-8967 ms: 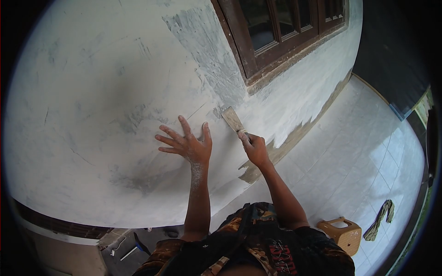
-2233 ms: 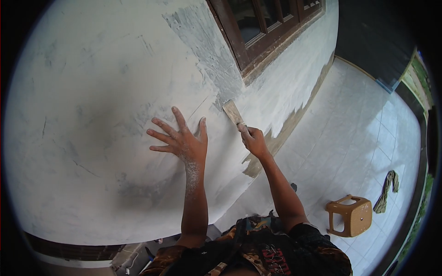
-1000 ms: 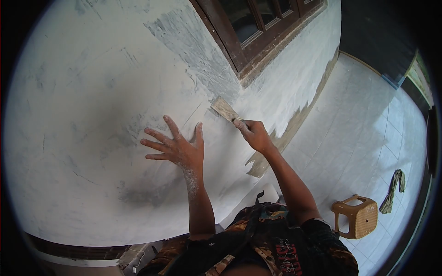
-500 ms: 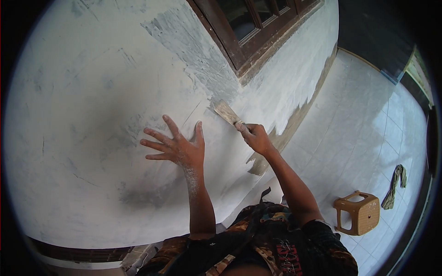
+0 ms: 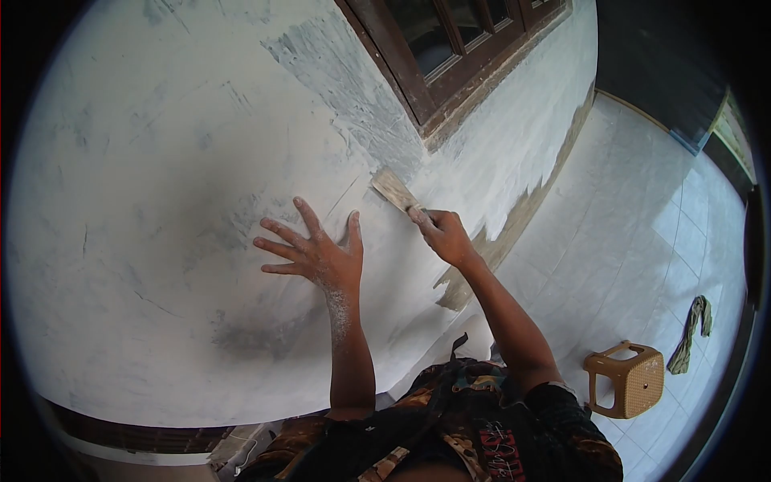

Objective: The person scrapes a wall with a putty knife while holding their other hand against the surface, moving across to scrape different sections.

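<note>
One scraper, gripped in the right hand, is pointing lengthwise far-left near the window frame, the left hand spreading open beside roomy wall leftward.

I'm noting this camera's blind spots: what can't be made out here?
Head view, all:
Handle of the scraper: mostly hidden by the right hand.
Palm of the left hand: hidden by its back.
Top of the window: cut off by the upper edge.
Beyond its panes: too dark.
</note>
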